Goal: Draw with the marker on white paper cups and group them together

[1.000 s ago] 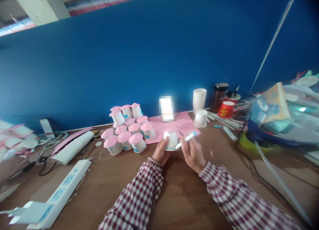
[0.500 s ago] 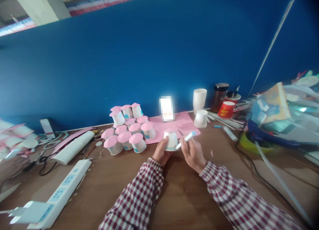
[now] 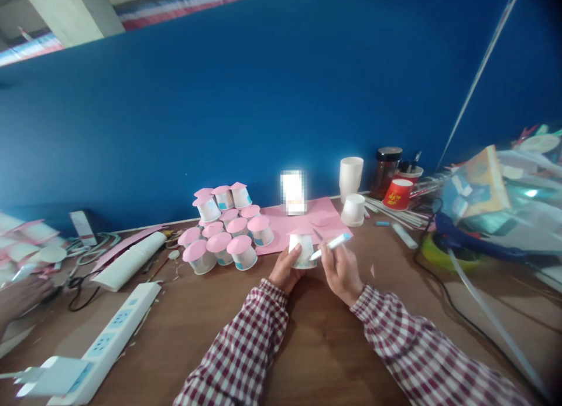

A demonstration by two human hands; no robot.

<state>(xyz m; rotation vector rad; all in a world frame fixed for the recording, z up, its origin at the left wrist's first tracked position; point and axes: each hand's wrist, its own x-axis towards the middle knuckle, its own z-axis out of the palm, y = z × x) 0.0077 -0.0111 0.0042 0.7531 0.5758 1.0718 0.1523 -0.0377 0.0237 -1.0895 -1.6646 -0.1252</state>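
My left hand is closed around an upside-down white paper cup with a pink paper piece on its top and blue marks along its lower edge. In my right hand is a white marker with a blue end, its tip pointing at the cup's right side; I cannot tell whether it touches. To the left stand several finished-looking paper cups with pink tops, some stacked in the back. A pink paper sheet lies behind my hands.
White paper cups and a red cup stand at the back right, near a dark-lidded jar. A marker cap lies near them. At left are a power strip and another person's hand.
The cup has turned slightly in my left hand, and fewer blue marks face me. The marker in my right hand now lies flatter, its blue end a little further right.
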